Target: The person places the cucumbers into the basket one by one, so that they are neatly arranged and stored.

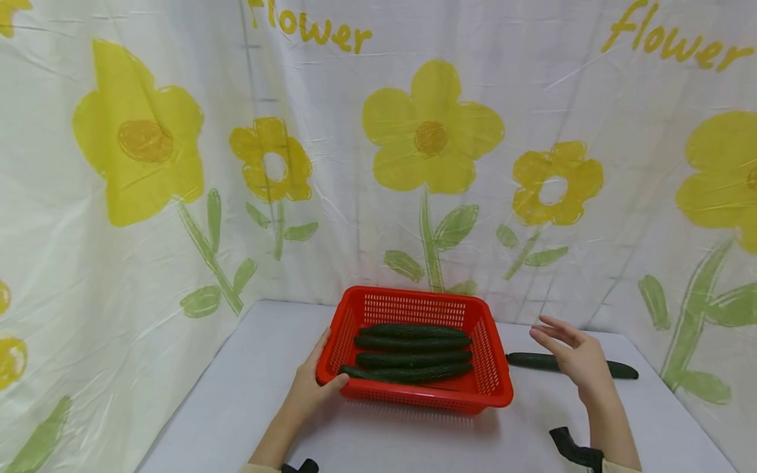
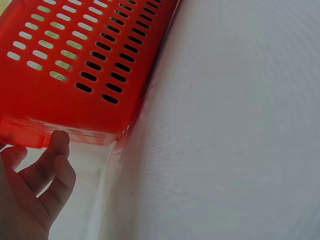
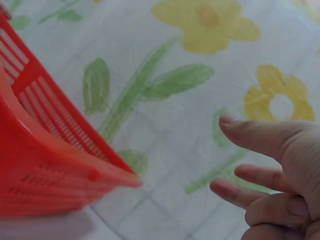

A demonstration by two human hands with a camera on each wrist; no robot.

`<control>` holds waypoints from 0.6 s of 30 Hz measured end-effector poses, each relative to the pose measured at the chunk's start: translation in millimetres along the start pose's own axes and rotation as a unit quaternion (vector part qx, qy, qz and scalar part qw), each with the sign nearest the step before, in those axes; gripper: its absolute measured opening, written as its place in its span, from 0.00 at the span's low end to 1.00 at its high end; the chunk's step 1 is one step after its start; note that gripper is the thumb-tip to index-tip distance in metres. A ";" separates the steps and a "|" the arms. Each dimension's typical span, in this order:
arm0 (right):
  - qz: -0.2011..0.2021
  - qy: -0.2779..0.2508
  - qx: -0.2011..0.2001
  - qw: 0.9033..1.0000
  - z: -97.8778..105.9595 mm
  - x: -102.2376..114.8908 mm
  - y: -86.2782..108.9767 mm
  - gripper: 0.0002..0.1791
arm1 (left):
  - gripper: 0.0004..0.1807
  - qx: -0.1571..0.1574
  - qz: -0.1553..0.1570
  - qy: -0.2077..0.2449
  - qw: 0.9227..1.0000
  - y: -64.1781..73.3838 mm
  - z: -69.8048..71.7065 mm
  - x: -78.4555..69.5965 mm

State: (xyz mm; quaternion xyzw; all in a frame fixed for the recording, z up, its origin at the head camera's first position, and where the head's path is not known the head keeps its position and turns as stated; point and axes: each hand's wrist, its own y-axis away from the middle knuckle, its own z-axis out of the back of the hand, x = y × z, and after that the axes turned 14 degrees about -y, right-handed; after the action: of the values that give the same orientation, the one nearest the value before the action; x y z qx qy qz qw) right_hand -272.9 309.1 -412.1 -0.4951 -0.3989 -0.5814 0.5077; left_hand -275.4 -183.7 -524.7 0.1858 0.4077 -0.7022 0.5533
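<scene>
A red plastic basket [image 1: 414, 394] with slotted walls stands on the table, several dark green cucumbers [image 1: 414, 360] lying side by side in it. My left hand [image 1: 310, 380] holds the basket's near left corner, thumb at the rim and fingers along the outside. In the left wrist view, bent fingers [image 2: 62, 172] of that hand show beneath the rim. To the right of the basket, my right hand [image 1: 582, 361] is raised with loosely bent fingers and holds nothing. Behind it, partly hidden, a single cucumber [image 1: 623, 371] lies on the table.
The white tabletop [image 1: 236, 387] extends around the basket. A white curtain [image 1: 337, 230] printed with yellow flowers hangs behind the table and along its sides. Black straps [image 1: 576, 450] sit on both wrists.
</scene>
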 end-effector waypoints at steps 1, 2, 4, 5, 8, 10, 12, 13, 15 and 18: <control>-0.002 -0.002 -0.006 1.000 2.0 -1.2 -0.6 0.49 | 0.52 -0.001 0.000 -0.001 1.000 0.1 0.1 0.0; -0.004 -0.004 -0.012 1.000 3.9 -2.6 -1.4 0.49 | 0.52 -0.001 0.001 -0.002 1.000 0.1 0.3 -0.1; -0.002 -0.008 -0.024 1.000 7.2 -5.7 -3.1 0.49 | 0.52 -0.002 0.002 -0.005 1.000 0.0 0.6 -0.3; 0.001 -0.007 -0.030 1.000 8.5 -7.6 -4.0 0.49 | 0.52 -0.003 0.003 -0.006 1.000 0.1 0.7 -0.3; 0.014 -0.001 -0.046 0.999 12.0 -14.9 -6.7 0.48 | 0.52 -0.004 0.008 -0.010 1.000 0.2 0.8 -0.7; 0.023 0.008 -0.055 0.998 14.8 -20.8 -8.0 0.47 | 0.52 -0.004 0.010 -0.009 1.000 0.4 0.8 -0.8; 0.027 0.020 -0.064 0.997 18.0 -27.2 -9.4 0.47 | 0.52 -0.003 0.010 -0.007 1.000 0.4 0.6 -0.8; 0.027 0.025 -0.068 0.997 19.8 -30.0 -10.2 0.46 | 0.52 -0.002 0.010 -0.007 1.000 0.4 0.5 -0.7; 0.025 0.041 -0.077 0.996 23.1 -35.6 -11.5 0.46 | 0.51 -0.003 0.007 -0.006 1.000 0.2 0.2 -0.7; 0.013 0.065 -0.084 0.994 27.2 -43.1 -14.1 0.46 | 0.51 -0.003 0.005 -0.005 1.000 -0.5 -0.4 -0.4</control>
State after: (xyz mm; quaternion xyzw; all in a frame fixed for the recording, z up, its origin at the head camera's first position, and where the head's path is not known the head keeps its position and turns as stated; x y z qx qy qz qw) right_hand -282.3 346.1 -448.6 -0.5023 -0.3084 -0.6368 0.4971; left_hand -275.8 -183.1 -524.5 0.1826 0.4062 -0.6988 0.5598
